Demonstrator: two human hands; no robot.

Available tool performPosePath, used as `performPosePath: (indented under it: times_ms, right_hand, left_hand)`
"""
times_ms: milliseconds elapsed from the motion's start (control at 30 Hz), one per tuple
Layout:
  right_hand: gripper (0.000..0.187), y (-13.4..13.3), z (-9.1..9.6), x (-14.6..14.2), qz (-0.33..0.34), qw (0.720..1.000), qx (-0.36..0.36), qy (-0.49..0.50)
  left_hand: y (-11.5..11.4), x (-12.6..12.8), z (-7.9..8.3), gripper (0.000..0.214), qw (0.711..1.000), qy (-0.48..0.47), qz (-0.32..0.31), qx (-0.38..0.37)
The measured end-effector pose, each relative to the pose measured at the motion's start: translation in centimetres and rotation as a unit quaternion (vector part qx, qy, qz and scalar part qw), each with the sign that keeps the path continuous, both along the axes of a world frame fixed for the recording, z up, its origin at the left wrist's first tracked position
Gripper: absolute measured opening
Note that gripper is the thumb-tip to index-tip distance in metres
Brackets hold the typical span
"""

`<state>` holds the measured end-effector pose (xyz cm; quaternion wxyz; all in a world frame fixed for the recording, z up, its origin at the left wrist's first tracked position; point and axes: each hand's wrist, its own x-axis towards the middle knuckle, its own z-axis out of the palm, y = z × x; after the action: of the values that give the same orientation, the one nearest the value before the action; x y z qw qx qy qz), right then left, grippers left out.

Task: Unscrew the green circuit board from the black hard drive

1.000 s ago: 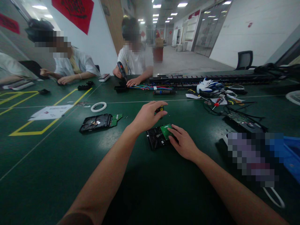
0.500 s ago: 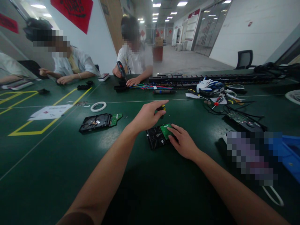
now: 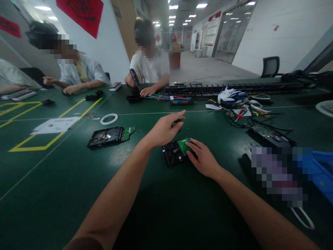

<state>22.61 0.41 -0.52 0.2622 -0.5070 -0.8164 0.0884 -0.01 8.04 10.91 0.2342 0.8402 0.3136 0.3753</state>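
A black hard drive (image 3: 172,155) with a green circuit board (image 3: 183,145) lies flat on the dark green table in front of me. My left hand (image 3: 164,129) is above its far edge, thumb and fingers closed around the black and yellow handle of a screwdriver (image 3: 179,120). Its shaft points down toward the drive, and the tip is mostly hidden by my hand. My right hand (image 3: 204,159) rests at the drive's right side, fingers spread, with fingertips touching the circuit board.
Another hard drive (image 3: 106,136) with a green board lies to the left, near a white tape roll (image 3: 109,119). At right are a third drive (image 3: 272,134), cables, gloves (image 3: 230,94) and a blue bin (image 3: 321,170). Across the table, a person holds a power screwdriver (image 3: 134,77).
My left fingers have turned slightly around the screwdriver handle, so less of its yellow part shows. My right hand stays in place on the hard drive.
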Motion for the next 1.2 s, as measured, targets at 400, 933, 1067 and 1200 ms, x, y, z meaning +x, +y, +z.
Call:
performPosePath:
  times_ms: [400,933,1067,1200]
  right_hand:
    - [0.046,0.05,-0.27,0.11,0.0,1.0,0.001,-0.007]
    - [0.046,-0.07,0.13,0.06,-0.002,1.0,-0.01,0.0]
    - [0.046,-0.14,0.26,-0.04,0.0,1.0,-0.008,-0.001]
    - [0.046,-0.16,0.2,-0.02,-0.002,1.0,-0.004,-0.005]
  left_hand:
    - [0.44,-0.15,-0.23,0.048,1.0,-0.008,-0.003,-0.016]
    - [0.13,-0.21,0.39,0.046,0.997,0.045,0.058,0.031]
    - [0.1,-0.28,0.46,0.032,0.993,0.053,0.079,0.063]
    - [0.03,-0.23,0.49,0.031,0.993,0.063,0.081,0.061]
